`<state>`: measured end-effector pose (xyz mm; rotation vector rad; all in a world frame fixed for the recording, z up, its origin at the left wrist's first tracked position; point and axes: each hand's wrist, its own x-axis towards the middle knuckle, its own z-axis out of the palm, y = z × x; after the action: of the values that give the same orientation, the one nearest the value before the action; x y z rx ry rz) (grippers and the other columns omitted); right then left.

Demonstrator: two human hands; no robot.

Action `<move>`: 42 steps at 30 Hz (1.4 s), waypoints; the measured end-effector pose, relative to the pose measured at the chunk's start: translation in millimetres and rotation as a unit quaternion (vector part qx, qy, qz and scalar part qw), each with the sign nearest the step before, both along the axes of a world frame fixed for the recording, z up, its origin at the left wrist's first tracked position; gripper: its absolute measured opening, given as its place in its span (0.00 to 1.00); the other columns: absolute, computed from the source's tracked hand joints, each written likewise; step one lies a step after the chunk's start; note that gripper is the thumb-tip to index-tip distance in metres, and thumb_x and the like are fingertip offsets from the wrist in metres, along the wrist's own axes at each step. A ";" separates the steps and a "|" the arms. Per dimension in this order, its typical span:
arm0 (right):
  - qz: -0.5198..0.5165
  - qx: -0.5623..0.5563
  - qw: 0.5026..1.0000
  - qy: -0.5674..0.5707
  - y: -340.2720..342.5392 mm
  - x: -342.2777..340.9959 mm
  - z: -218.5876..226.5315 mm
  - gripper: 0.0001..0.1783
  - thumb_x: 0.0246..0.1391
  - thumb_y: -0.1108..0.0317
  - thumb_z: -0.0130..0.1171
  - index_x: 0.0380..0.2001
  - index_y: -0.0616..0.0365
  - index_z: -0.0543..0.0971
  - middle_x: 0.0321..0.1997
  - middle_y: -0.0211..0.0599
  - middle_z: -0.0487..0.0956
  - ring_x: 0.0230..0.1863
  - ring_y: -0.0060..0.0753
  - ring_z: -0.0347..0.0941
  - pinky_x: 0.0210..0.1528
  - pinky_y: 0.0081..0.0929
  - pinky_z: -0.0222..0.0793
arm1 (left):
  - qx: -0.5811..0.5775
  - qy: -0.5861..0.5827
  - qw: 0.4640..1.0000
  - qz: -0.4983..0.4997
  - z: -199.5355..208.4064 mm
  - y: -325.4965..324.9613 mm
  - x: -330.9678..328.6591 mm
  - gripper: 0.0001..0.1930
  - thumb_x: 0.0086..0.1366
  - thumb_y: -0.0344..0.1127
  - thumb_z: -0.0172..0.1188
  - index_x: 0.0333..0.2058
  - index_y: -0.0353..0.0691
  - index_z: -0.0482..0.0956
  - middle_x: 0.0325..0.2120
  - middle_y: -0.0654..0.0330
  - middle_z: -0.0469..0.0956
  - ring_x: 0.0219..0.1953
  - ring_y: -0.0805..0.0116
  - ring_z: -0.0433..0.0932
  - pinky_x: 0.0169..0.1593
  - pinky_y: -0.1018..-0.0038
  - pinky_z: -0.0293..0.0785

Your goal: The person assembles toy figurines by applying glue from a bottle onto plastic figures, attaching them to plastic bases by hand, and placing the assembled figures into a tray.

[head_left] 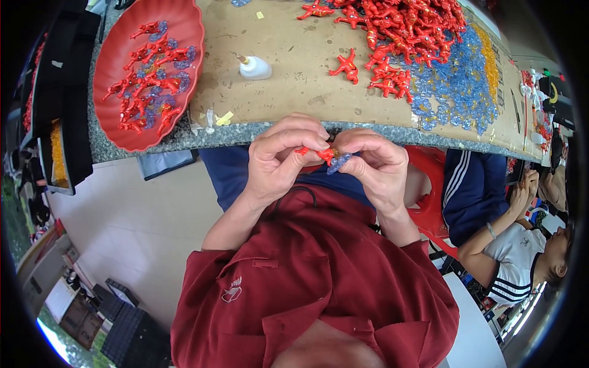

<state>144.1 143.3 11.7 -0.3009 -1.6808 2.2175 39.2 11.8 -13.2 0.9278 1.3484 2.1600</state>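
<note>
Between my hands, just off the table's near edge, is a small red toy figure (317,155). My left hand (282,156) pinches its red body between thumb and fingers. A clear blue plastic piece (338,163) sits at the figure's right end, pinched by my right hand (377,161). Whether the two pieces are fully joined, I cannot tell. Beyond my hands, one red figure (345,66) lies alone on the cardboard. A small white bottle (254,67) with a narrow tip rests to its left.
At left, a red scalloped tray (105,98) holds several figures with blue pieces. A heap of red figures (405,27) lies at the far right, beside loose blue pieces (454,92) and yellow pieces (486,55). Another person (506,245) sits to the right, near a red stool (428,190).
</note>
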 end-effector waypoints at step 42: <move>-0.095 0.393 0.902 0.154 -8.0 -5.5 4.5 0.17 0.26 0.68 0.69 0.27 0.58 0.78 0.25 0.32 0.76 0.31 0.32 0.73 0.32 0.27 0.60 | 0.113 -0.062 0.981 -0.146 -18.0 1.9 -14.9 0.08 0.43 0.30 0.66 0.26 0.39 0.79 0.31 0.56 0.78 0.37 0.53 0.75 0.37 0.64 0.74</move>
<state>138.6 135.2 16.2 0.0912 -2.0717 1.2160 24.3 13.7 -31.2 0.9878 0.8598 2.1281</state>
